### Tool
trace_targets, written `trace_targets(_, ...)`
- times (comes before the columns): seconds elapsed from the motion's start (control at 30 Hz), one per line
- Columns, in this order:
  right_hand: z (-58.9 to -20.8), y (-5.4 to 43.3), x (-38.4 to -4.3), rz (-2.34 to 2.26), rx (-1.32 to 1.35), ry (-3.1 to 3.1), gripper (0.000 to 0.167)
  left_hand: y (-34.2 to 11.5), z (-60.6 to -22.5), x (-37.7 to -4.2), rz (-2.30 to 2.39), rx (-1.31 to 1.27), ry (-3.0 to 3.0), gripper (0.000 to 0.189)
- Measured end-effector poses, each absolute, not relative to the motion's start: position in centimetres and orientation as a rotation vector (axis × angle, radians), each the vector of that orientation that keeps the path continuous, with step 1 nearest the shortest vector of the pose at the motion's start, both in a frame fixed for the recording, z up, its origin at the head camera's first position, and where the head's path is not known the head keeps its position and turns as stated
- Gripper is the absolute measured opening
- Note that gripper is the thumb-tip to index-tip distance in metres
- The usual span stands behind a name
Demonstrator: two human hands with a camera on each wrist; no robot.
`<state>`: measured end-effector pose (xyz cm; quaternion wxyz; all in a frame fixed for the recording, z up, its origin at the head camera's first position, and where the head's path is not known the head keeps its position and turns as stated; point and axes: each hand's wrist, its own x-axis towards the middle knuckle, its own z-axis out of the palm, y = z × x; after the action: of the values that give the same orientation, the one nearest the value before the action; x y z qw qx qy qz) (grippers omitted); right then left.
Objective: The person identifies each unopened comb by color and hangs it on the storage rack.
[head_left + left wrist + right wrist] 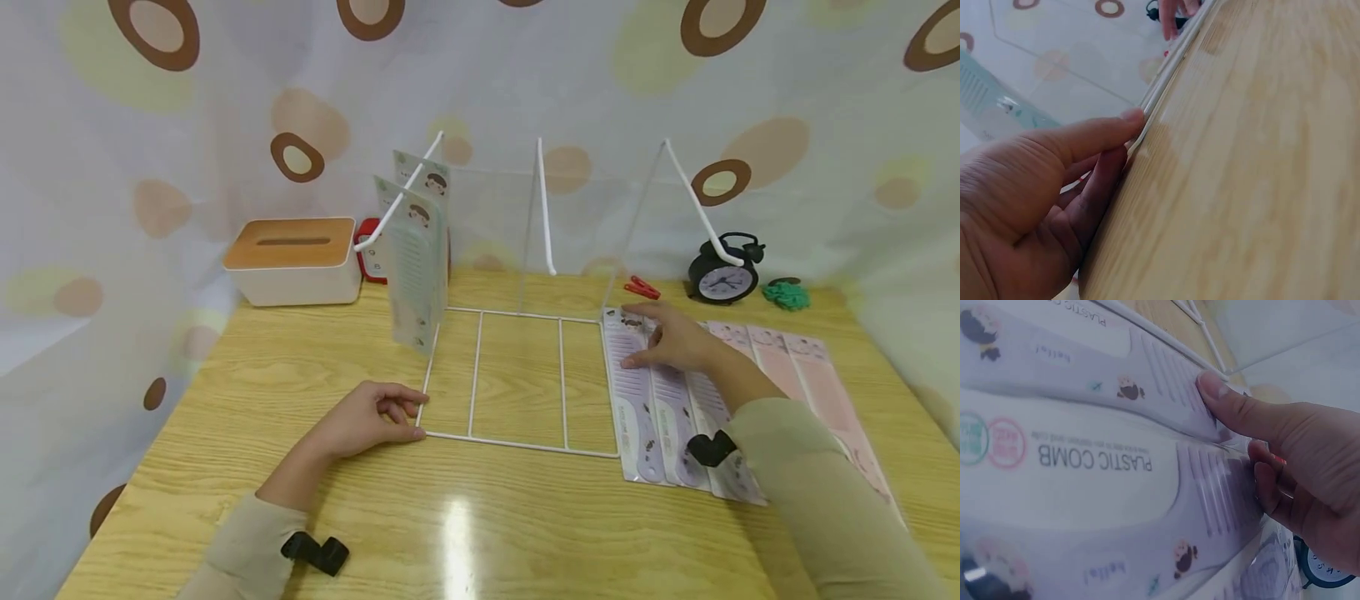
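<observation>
A white wire display rack (517, 443) stands mid-table, with a clear back panel and three hook arms. At its front left corner my left hand (367, 421) pinches the base wire between thumb and fingers. Two carded green combs (414, 275) hang from the rack's left hook. To the right of the rack lie several overlapping carded purple combs (662, 408), printed "PLASTIC COMB" in the right wrist view. My right hand (671, 337) holds the top end of the leftmost purple comb (1166, 375), its thumb on the card's face; the forefinger's tip is hidden in the right wrist view.
Carded pink combs (810, 375) lie beyond the purple ones, partly under my right sleeve. Along the back stand a tissue box (296, 267), a red clock (370, 258) behind the green cards, a red clip (642, 288), a black alarm clock (723, 279) and a green bundle (786, 294).
</observation>
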<state>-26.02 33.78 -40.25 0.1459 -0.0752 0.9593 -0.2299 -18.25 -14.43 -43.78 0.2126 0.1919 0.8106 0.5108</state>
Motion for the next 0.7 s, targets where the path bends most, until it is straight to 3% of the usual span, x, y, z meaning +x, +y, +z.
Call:
trace_targets(0.3,-40.4,33.9,-26.4,-0.801,-0.185,2.847,0.078,-14.2,-43.6,-18.1,1.427,0.472,2.267,0.045)
trace_targets(0.57,-38.8,32.9,-26.2,-0.987,-0.105,2.982,0.039,-14.3,-43.3,-18.3,1.424,0.454,2.268,0.045)
trace_targets(0.7,-37.3,32.8,-24.5,-1.242,-0.023,2.908,0.042,-14.2,-43.6,-18.2,1.432,0.453,2.267,0.044)
